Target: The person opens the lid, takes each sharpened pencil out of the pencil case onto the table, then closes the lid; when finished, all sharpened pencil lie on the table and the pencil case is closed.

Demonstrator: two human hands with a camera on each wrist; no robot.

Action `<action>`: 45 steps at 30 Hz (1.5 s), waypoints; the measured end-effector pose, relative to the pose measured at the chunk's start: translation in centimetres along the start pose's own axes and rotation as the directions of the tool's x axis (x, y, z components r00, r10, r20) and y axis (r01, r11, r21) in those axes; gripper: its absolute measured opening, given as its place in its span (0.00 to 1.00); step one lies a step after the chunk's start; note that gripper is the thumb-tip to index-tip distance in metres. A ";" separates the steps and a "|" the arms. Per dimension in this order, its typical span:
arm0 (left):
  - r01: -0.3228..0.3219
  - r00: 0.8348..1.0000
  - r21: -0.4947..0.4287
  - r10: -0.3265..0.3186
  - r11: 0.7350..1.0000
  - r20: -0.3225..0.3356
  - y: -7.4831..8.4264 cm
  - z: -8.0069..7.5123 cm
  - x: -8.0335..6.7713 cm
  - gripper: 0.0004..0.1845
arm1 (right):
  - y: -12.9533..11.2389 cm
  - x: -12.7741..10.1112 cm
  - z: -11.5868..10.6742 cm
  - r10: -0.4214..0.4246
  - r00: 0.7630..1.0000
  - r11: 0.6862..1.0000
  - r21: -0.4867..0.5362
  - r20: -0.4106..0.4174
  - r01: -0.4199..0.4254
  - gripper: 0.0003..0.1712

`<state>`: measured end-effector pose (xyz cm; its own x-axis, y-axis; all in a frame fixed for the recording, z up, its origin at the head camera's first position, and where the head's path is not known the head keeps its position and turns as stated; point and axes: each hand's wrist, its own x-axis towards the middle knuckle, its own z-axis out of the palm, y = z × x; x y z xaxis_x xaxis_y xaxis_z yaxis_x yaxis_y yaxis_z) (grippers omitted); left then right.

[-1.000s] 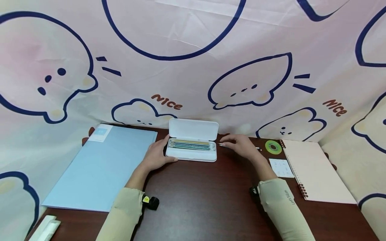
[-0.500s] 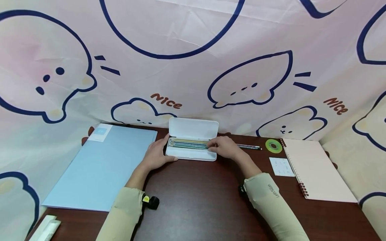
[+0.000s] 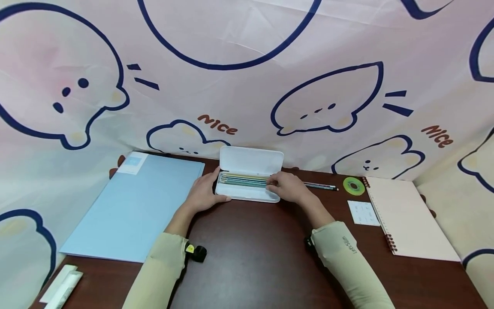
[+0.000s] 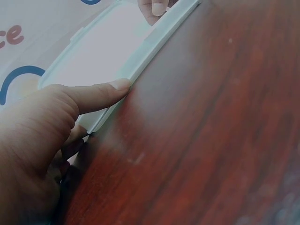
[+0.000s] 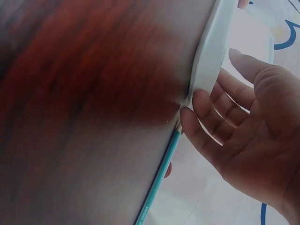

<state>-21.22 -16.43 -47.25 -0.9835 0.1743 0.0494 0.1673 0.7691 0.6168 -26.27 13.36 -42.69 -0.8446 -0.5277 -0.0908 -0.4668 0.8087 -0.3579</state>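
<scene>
The white pencil case point(image 3: 248, 185) lies open at the back of the tabletop point(image 3: 262, 257), the left hand point(image 3: 203, 195) gripping its end, the right hand point(image 3: 287, 187) resting relaxed fingers on pencils point(image 3: 243, 180) already inside, while two pencils point(image 3: 320, 186) still wait beside it

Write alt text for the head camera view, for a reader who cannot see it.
A person's left hand holds the left end of an open white pencil case on a dark wooden table, while the right hand rests on its right end. A blue folder lies to the left, a pink spiral notebook to the right.
</scene>
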 end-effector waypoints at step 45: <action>0.008 1.000 -0.003 -0.008 1.000 -0.002 0.0 0.1 -0.1 0.60 | 2.7 -1.1 -1.6 0.110 0.982 0.949 0.309 -0.151 -0.059 0.15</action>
<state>-21.10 -16.39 -47.33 -0.9850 0.1663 0.0461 0.1589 0.7689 0.6194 -27.00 16.52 -42.11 -0.9206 -0.3903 0.0115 -0.3125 0.7187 -0.6212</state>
